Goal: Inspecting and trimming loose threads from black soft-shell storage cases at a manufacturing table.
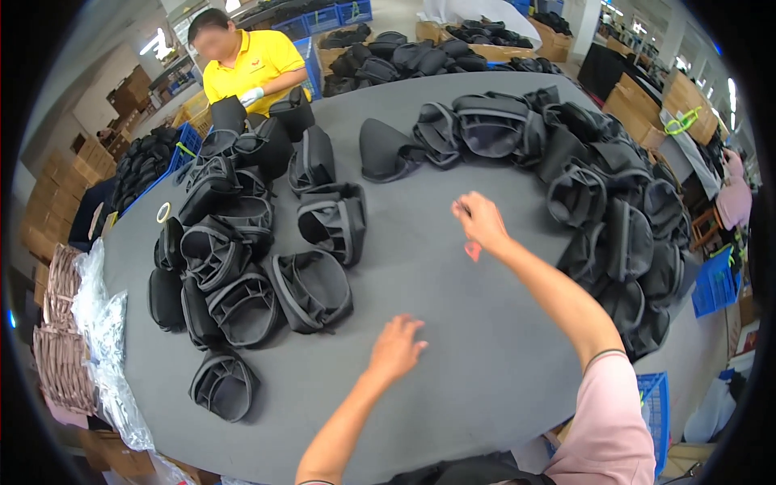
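My left hand [396, 349] hovers over or rests on the grey table; its fingers are apart and it holds nothing. Farther forward and to the right, my right hand [482, 223] has its fingers curled together at the tips; whether something small is between them I cannot make out. Just below it on the table lies a small red-orange piece [472, 250]. Nearest to my left hand is an open black padded case [314, 291]. Beyond my right hand, a black fabric case [493, 125] stands open toward me.
Black cases with inner dividers crowd the table's left [242, 311] and right [626, 242] sides. A person in a yellow shirt [257, 69] handles cases at the far left. Clear plastic [105, 347] and brown stacks [63, 364] lie beyond the left edge. A blue crate [655, 412] stands at right.
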Demonstrator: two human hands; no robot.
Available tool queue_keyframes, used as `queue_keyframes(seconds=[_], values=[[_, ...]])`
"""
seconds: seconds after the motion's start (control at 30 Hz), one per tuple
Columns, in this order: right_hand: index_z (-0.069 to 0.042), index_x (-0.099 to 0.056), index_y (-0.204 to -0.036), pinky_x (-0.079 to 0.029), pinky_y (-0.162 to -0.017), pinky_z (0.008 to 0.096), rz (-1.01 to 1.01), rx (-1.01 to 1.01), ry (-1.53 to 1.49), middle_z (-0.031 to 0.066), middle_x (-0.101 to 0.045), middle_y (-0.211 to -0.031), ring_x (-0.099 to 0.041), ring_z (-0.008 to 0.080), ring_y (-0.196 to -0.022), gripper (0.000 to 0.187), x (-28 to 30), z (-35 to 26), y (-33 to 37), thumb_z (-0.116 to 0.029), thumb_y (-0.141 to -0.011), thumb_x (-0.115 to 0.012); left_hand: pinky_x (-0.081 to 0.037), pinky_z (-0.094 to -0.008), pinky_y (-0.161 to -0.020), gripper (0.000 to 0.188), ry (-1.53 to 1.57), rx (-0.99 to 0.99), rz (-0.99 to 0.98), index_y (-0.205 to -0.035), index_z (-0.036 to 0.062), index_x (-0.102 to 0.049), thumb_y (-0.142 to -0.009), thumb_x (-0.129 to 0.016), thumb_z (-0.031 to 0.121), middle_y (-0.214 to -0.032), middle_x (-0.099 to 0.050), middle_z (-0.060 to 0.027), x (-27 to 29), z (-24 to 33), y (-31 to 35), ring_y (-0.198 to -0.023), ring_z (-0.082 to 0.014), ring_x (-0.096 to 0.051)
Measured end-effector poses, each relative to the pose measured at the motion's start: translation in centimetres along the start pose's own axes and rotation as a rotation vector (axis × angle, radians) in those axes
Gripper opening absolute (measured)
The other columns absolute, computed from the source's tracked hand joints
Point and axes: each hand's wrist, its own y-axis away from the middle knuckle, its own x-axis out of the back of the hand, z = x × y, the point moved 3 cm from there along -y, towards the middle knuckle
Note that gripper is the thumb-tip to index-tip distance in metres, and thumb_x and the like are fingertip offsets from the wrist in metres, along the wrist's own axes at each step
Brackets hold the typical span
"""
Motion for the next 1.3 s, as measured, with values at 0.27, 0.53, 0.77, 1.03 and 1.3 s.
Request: queue_keyframes(seconds=[0.27,0.53,0.77,1.03,1.3], values=[[-0.018,-0.052,-0.120,-0.047,-0.080,0.0464,0.129,0.020,0.232,0.0094,-0.050,-0.119,-0.059,0.0367,-0.094,0.048,-9.5,2.1,-19.3,0.003,-0.076,-0.051,-0.043,-0.0403,-0.091,0.034,0.305,-0.060,0.003,-0.118,0.0090,-0.051,-0.086,-0.057,0.017,-0.123,-0.049,-0.0112,-1.9,-0.1,0.3,-0.110,-0.0308,-0.050],[-0.010,-0.064,-0.098,-0.047,-0.080,0.0404,0.237,-0.012,0.125,0.0101,-0.063,-0.100,-0.058,0.0344,-0.094,0.029,-9.5,4.1,-19.2,-0.004,-0.076,-0.046,-0.044,-0.0329,-0.090,0.035,0.762,0.196,-0.014,-0.123,0.0098,-0.048,-0.089,-0.055,0.016,-0.113,-0.058,-0.0077,-0.8,-0.9,-0.9,-0.106,-0.0241,-0.055],[0.001,-0.052,-0.066,-0.039,-0.052,0.0309,0.009,-0.539,-0.445,0.0042,-0.051,-0.057,-0.045,0.0093,-0.057,0.015,-0.2,2.1,5.6,-0.010,-0.075,-0.055,-0.044,-0.0319,-0.089,0.039,1.332,0.396,0.253,-0.127,0.0025,-0.043,-0.094,-0.049,0.023,-0.119,-0.055,-0.0116,-0.2,1.9,1.8,-0.104,-0.0199,-0.056],[0.000,-0.052,-0.110,-0.053,-0.069,0.0304,0.016,-1.069,-1.303,0.0101,-0.058,-0.100,-0.062,0.0175,-0.080,0.025,-2.2,-5.7,28.1,-0.009,-0.087,-0.053,-0.042,-0.0312,-0.091,0.056,1.289,0.220,0.241,-0.131,-0.0022,-0.040,-0.090,-0.056,0.033,-0.123,-0.051,-0.0138,1.3,8.5,8.2,-0.107,-0.0211,-0.053],[0.004,-0.051,-0.112,-0.031,-0.042,0.0166,-0.328,-1.187,-1.589,0.0196,-0.058,-0.112,-0.058,0.0210,-0.108,0.027,-5.5,-9.7,39.8,-0.009,-0.088,-0.055,-0.035,-0.0399,-0.095,0.077,0.149,0.201,-0.109,-0.125,-0.0049,-0.043,-0.071,-0.069,0.043,-0.117,-0.053,-0.0196,-0.1,8.5,12.8,-0.110,-0.0331,-0.050]])
